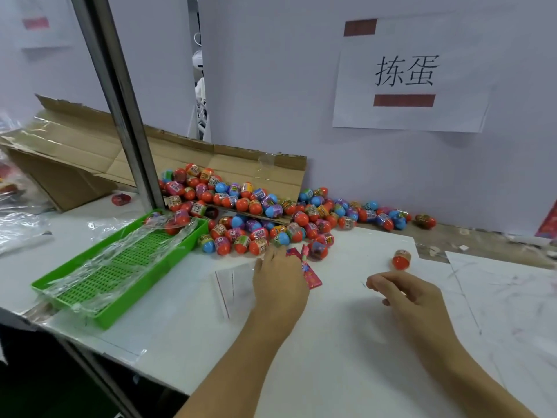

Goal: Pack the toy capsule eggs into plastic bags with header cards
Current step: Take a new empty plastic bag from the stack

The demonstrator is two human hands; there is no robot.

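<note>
Capsule eggs (259,212): heap at frame centre, spilling off flattened cardboard (90,152); one stray egg (401,259) centre right. Left hand (278,280): fingers extended on red header card (309,271) and clear bag (233,285). Right hand (413,294): loosely curled, holding nothing. Green tray (99,309): lower left

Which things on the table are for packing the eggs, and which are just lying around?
For the job:
pile of capsule eggs
single egg near the right hand
red header card by the left hand
clear plastic bag

Just lying about:
green tray
torn cardboard box
paper sign on the wall
metal pole
</note>
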